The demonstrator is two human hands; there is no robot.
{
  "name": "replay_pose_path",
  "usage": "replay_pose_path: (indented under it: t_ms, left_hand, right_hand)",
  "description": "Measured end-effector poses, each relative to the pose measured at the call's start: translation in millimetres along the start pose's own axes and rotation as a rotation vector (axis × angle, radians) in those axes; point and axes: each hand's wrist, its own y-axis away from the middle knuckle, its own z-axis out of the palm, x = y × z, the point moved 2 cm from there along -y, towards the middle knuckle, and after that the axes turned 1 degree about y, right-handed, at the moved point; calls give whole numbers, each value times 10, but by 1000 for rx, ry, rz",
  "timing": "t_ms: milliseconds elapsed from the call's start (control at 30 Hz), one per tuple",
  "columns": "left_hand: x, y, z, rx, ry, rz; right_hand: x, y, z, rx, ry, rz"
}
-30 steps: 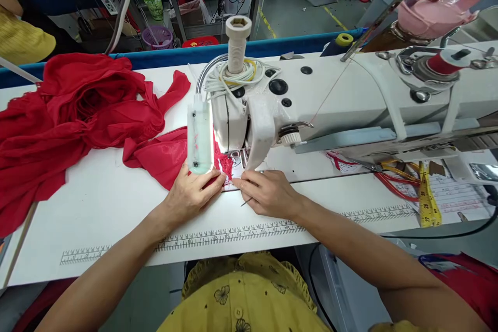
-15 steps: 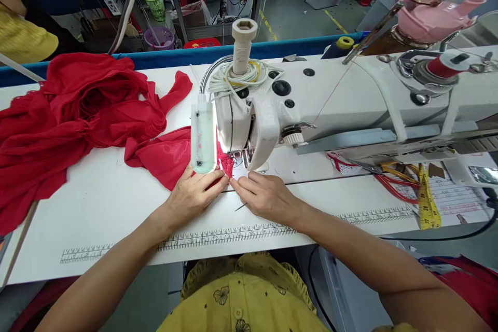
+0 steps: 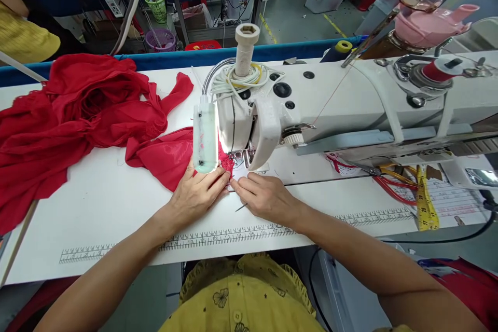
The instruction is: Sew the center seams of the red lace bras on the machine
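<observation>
The red fabric (image 3: 165, 158) lies flat on the white table, and its lacy end (image 3: 226, 162) reaches the presser foot (image 3: 243, 155) of the sewing machine (image 3: 330, 93). My left hand (image 3: 198, 189) rests on this end with its fingers together, gripping it by the edge just left of the foot. Close beside it, my right hand (image 3: 264, 197) has its thumb and forefinger pinched at the fabric's edge. A thin pointed metal tool (image 3: 241, 207) sticks out from under the right palm; the rest of it is hidden. The lit lamp (image 3: 205, 137) covers part of the fabric.
A large heap of red fabric (image 3: 97, 104) is piled at the left. Red-handled scissors (image 3: 392, 187) and a yellow measuring tape (image 3: 427, 202) lie at the right, by a written sheet (image 3: 455, 199). A printed ruler (image 3: 218, 236) runs along the table's front. Another person's yellow sleeve (image 3: 27, 36) shows far left.
My left fingers have shifted very slightly right along the fabric's edge, near the foot. My right hand stays in place. The view has tilted a little.
</observation>
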Motion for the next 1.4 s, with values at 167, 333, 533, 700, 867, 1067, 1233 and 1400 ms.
replay_pose_path:
  t_ms: [167, 333, 533, 700, 867, 1067, 1233, 1400]
  left_hand:
    - [-30, 23, 15, -26, 15, -46]
    - [-36, -30, -30, -55, -62, 19]
    - [46, -108, -44, 1, -73, 64]
    - [52, -79, -18, 44, -53, -23]
    - [39, -70, -20, 93, -81, -11]
    - [39, -105, -17, 94, -17, -44]
    - [0, -136, 12, -1, 16, -105]
    - [-21, -143, 18, -10, 66, -143]
  right_hand:
    - [-5, 7, 8, -10, -13, 13]
    - [29, -15, -20, -14, 40, -59]
    - [122, -38, -52, -91, 63, -122]
    - [95, -10, -15, -16, -20, -42]
    - [81, 4, -25, -2, -67, -3]
    - [111, 4, -29, -5, -42, 15]
    - [137, 16, 15, -12, -23, 46]
    - [141, 21, 29, -36, -50, 74]
